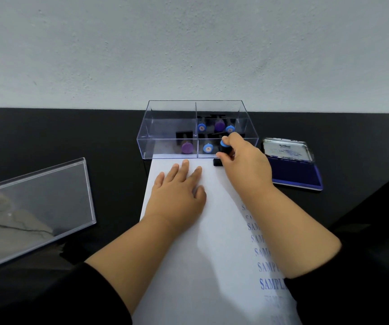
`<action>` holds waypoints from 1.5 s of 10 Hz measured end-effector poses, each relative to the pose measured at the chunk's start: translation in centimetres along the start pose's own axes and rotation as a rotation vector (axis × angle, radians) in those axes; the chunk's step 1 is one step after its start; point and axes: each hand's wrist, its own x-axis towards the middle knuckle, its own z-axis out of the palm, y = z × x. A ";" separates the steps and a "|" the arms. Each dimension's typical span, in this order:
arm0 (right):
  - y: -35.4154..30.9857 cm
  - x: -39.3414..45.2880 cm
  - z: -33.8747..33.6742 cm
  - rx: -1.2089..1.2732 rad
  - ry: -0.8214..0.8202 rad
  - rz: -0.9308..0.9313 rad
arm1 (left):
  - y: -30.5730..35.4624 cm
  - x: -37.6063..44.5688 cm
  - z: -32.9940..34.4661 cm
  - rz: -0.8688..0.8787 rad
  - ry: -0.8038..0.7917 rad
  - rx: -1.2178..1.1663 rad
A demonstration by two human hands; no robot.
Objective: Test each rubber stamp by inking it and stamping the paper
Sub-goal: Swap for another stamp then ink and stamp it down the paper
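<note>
Presently, item: blue-capped stamp (pixel 224 150), base down on the paper (pixel 212 231) at its far edge beside the clear box (pixel 172 146), pinched by right hand (pixel 245 163), left hand (pixel 177 191) flat-fingered holding the sheet; risk: tilt or slide smears, half-prints.

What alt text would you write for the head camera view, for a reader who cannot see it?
The right hand presses a blue-topped stamp onto white paper while the left hand lies flat on it. Blue SAMPLE prints run down the sheet; behind stand a clear stamp box and an open ink pad.
</note>
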 end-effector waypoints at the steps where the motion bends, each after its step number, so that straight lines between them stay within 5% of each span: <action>1: 0.0 0.0 0.1 -0.014 0.002 -0.012 | 0.0 0.0 0.0 0.000 0.003 0.006; 6: 2.3 0.0 -1.7 0.358 0.199 0.196 | 0.1 -0.2 0.0 -0.001 0.003 -0.009; 15: 2.8 -0.3 -2.6 0.380 0.241 0.176 | 0.1 -0.2 -0.1 -0.006 0.000 0.000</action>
